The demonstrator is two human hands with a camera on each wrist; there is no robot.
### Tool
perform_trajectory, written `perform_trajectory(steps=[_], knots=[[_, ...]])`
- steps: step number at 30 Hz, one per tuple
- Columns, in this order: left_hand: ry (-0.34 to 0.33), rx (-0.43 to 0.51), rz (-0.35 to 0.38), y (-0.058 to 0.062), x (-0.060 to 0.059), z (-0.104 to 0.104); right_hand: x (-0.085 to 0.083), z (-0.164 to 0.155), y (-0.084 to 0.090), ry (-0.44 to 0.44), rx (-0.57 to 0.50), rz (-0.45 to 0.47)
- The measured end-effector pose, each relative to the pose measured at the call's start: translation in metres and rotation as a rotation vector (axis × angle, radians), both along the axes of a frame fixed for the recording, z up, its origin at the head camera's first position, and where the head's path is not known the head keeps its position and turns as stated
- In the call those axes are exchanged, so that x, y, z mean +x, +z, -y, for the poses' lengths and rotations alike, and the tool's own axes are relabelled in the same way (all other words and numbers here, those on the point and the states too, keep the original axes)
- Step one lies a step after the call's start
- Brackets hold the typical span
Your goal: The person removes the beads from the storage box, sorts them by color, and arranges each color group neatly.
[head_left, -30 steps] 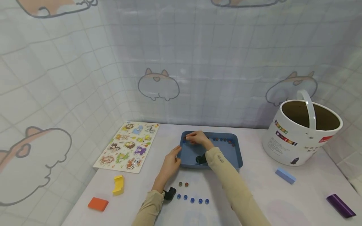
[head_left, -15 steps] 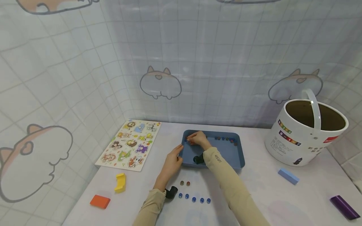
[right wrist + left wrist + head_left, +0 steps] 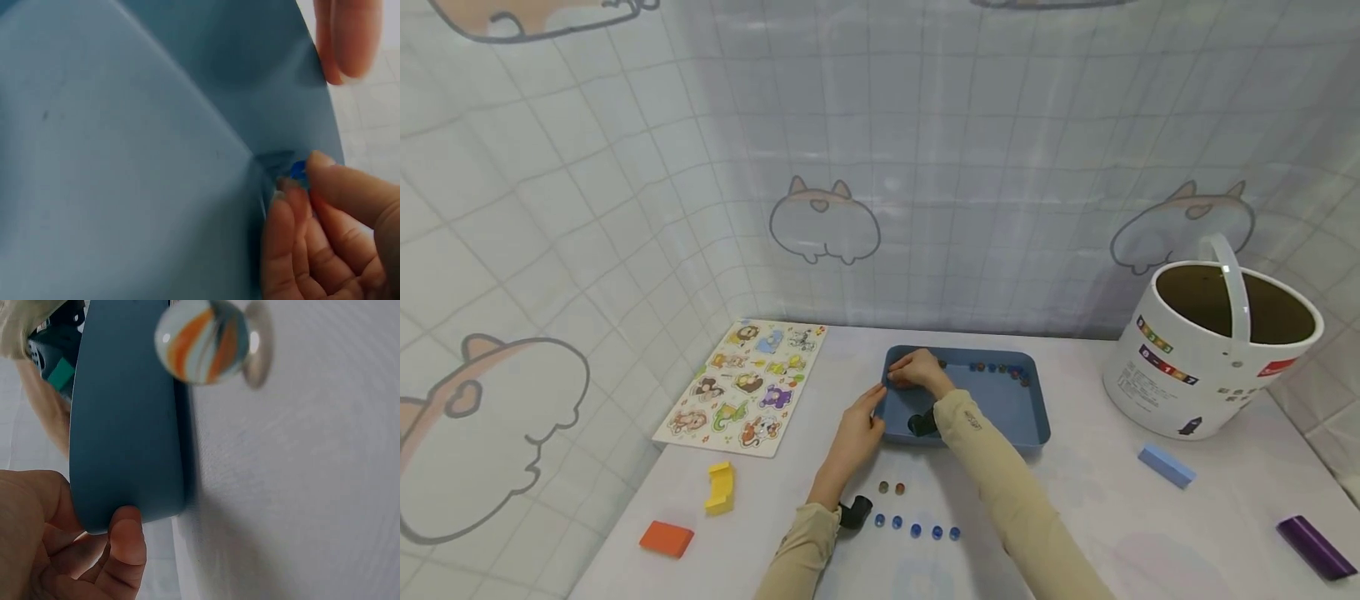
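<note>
A shallow blue-grey tray (image 3: pixel 1000 408) sits on the white table. My left hand (image 3: pixel 857 429) grips its near left side, with the thumb (image 3: pixel 128 536) against the outer wall and fingers over the rim. Inside the tray's left end, my right hand (image 3: pixel 919 372) pinches a small blue glass marble (image 3: pixel 300 170) between thumb and fingertips, close to the wall. Several marbles (image 3: pixel 992 367) lie along the tray's far side. On the table in front, a row of blue marbles (image 3: pixel 916 530) lies below a greenish marble (image 3: pixel 883 487) and a reddish marble (image 3: pixel 900 488).
An animal puzzle board (image 3: pixel 741 387) lies left of the tray. Nearer are a yellow block (image 3: pixel 720 488) and an orange block (image 3: pixel 667 539). On the right stand a white bucket (image 3: pixel 1195 367) with a handle, a light blue block (image 3: pixel 1166 465) and a purple block (image 3: pixel 1317 547).
My right hand has shifted slightly left toward the tray's left wall and a little nearer, uncovering a marble at the far side. My left hand stays on the tray.
</note>
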State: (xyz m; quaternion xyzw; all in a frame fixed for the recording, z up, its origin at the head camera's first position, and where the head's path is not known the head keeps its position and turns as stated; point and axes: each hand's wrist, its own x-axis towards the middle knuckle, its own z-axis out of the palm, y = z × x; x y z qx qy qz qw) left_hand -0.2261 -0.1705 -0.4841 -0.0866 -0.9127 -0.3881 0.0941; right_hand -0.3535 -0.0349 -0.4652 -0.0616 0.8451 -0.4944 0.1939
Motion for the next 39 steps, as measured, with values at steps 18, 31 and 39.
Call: perform_trajectory(steps=[18,31,39], knots=[[0.009,0.04,0.01,-0.001,0.003,0.0,0.039,-0.082,0.049,0.195,-0.301,-0.026],[0.014,0.035,0.019,-0.006,0.002,0.001,0.112,-0.147,0.039,0.262,-0.281,-0.084],[-0.003,0.046,0.026,-0.002,0.001,0.0,0.149,-0.164,0.012,0.328,-0.304,0.007]])
